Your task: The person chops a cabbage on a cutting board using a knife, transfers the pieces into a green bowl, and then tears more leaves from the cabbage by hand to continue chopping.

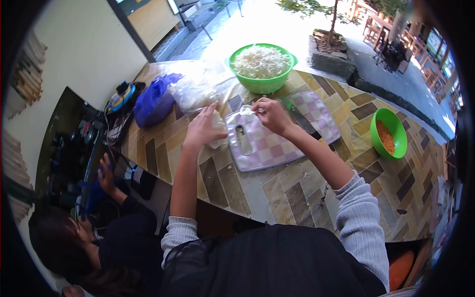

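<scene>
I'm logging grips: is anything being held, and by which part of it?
The right hand pinches a small white piece by its right-hand edge. Whether the left hand grips anything cannot be told.

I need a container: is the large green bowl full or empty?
Full: white shreds mound above the rim of the large green bowl.

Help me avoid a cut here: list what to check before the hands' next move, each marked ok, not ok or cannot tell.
1. Knife put down: ok, it lies on the checked board.
2. Knife well away from the right hand: not ok, it lies close beside that hand and forearm.
3. Cutting edge facing away: cannot tell.
4. Left hand off the knife: ok, it is spread at the board's other side.
5. Large green bowl upright: ok, heaped with white shreds.
6. Board unable to slip: cannot tell.
</scene>
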The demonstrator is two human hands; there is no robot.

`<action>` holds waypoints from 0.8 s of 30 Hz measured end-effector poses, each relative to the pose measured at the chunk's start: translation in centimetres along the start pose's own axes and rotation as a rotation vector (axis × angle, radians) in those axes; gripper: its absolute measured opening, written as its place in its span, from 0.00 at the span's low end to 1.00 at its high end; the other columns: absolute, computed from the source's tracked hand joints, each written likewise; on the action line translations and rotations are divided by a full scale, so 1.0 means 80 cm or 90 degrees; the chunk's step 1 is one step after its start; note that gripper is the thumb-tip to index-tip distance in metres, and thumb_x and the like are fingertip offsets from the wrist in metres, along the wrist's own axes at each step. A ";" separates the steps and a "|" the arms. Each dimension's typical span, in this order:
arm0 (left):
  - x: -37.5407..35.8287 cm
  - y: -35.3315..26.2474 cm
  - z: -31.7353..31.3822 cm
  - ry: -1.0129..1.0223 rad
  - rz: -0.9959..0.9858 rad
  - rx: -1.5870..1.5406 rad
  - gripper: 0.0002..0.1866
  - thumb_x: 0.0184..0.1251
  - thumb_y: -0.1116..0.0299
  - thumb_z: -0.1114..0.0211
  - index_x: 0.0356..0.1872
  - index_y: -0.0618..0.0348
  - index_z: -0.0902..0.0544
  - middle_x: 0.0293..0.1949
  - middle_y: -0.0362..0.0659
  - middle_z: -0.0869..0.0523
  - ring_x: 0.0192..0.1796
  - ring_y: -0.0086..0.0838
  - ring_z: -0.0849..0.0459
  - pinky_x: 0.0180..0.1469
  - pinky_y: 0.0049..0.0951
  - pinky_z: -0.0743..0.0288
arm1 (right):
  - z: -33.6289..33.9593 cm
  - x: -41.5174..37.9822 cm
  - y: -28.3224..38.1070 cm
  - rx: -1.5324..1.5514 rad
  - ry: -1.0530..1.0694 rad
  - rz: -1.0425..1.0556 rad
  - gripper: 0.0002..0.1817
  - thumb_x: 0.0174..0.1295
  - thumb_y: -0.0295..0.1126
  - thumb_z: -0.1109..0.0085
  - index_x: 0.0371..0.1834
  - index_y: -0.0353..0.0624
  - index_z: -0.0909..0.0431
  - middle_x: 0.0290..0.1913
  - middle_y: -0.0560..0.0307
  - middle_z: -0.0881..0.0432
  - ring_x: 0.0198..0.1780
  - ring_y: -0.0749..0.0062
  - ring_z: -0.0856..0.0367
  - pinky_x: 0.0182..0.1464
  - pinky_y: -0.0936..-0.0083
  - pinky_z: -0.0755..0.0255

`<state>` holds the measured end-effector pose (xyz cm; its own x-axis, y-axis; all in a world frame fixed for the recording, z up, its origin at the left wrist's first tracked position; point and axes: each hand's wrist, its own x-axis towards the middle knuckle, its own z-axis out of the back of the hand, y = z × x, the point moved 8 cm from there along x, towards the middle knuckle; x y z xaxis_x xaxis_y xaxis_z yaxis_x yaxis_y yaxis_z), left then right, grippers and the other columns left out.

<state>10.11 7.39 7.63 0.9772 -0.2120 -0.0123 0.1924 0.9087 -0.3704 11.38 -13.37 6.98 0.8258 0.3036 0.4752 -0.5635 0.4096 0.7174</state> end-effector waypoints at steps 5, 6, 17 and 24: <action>0.029 -0.089 -0.014 0.048 -0.036 0.210 0.54 0.45 0.46 0.22 0.73 0.54 0.39 0.72 0.53 0.36 0.73 0.45 0.36 0.71 0.40 0.38 | 0.113 -0.062 -0.002 -0.024 -0.097 -0.034 0.10 0.55 0.17 0.43 0.38 0.34 0.15 0.44 0.47 0.16 0.43 0.59 0.14 0.46 0.72 0.20; 0.040 -0.115 -0.015 0.016 -0.108 0.153 0.51 0.49 0.45 0.24 0.73 0.56 0.38 0.71 0.54 0.35 0.73 0.46 0.36 0.71 0.41 0.38 | 0.128 -0.077 -0.002 -0.031 -0.120 -0.043 0.10 0.56 0.16 0.43 0.40 0.34 0.15 0.46 0.47 0.16 0.46 0.61 0.15 0.48 0.73 0.19; 0.066 -0.260 -0.116 0.163 -0.244 -0.657 0.15 0.68 0.67 0.33 0.50 0.63 0.23 0.41 0.40 0.16 0.40 0.19 0.17 0.41 0.21 0.21 | 0.206 -0.175 0.018 -0.134 -0.226 -0.084 0.18 0.56 0.20 0.40 0.52 0.34 0.22 0.54 0.43 0.21 0.56 0.54 0.20 0.59 0.68 0.27; 0.091 -0.171 -0.152 -0.081 -0.168 -0.713 0.10 0.70 0.68 0.36 0.46 0.63 0.20 0.35 0.35 0.17 0.33 0.14 0.22 0.34 0.16 0.29 | 0.196 -0.189 -0.092 -0.303 -0.123 -0.319 0.27 0.61 0.38 0.39 0.62 0.37 0.28 0.61 0.43 0.28 0.64 0.50 0.29 0.65 0.57 0.34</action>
<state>13.49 -10.91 1.31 0.9326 -0.2519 0.2585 0.2672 0.0001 -0.9636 3.43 -34.46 2.47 0.9526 -0.1590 0.2594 -0.0275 0.8041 0.5938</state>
